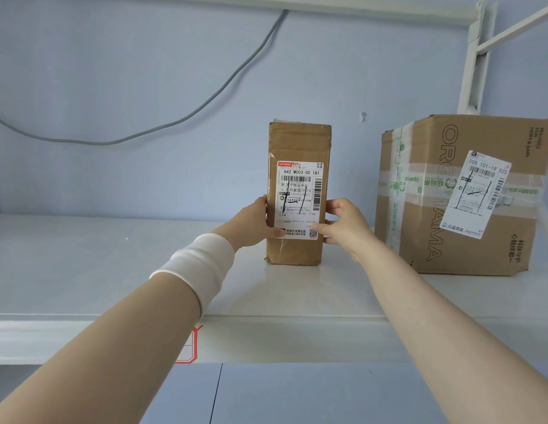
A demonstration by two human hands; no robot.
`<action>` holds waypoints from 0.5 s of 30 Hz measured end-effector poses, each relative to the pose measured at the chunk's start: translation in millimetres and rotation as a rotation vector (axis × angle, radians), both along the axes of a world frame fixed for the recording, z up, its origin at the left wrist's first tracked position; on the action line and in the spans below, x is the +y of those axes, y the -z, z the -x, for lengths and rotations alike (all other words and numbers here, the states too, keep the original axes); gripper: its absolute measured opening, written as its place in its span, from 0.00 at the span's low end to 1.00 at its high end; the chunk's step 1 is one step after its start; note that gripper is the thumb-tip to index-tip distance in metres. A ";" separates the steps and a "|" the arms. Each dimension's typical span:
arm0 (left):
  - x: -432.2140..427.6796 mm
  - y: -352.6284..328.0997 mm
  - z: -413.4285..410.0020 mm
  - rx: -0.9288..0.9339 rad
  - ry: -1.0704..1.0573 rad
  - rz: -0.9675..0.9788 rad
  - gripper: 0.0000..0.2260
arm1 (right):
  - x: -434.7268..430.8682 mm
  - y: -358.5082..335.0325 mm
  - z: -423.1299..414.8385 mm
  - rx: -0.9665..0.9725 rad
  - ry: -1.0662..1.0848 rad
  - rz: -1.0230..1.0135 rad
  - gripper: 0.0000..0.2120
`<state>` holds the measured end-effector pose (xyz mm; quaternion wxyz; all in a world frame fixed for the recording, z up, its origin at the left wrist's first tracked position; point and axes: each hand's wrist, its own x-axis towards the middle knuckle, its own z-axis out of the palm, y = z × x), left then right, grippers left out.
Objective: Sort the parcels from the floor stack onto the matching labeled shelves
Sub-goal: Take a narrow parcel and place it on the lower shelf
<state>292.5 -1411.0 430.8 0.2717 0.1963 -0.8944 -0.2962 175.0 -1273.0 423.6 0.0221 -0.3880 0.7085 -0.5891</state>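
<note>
A tall narrow cardboard parcel stands upright on the white shelf, its white shipping label facing me. My left hand grips its left side, thumb across the label's lower edge. My right hand holds its right side, thumb on the label's lower right corner. Both forearms reach over the shelf's front edge. A white band wraps my left wrist.
A larger taped cardboard box with a slanted label stands on the same shelf to the right, close to the parcel. A red-bordered tag sticks to the shelf's front edge. A grey cable hangs along the blue wall. A white upright post rises at the right.
</note>
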 end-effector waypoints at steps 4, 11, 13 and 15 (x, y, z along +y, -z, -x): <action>0.6 -0.2 -1.4 -0.028 -0.012 0.023 0.29 | 0.5 0.7 -2.1 0.016 0.020 -0.025 0.23; 5.0 2.2 -9.6 -0.052 -0.018 0.003 0.33 | 8.2 3.6 -10.3 0.047 0.106 -0.076 0.35; 9.4 4.4 -17.3 -0.058 -0.035 -0.007 0.38 | 12.0 7.5 -14.4 0.065 0.139 -0.084 0.36; 12.9 6.8 -26.2 -0.055 -0.039 -0.019 0.39 | 16.8 11.7 -20.2 0.097 0.166 -0.100 0.36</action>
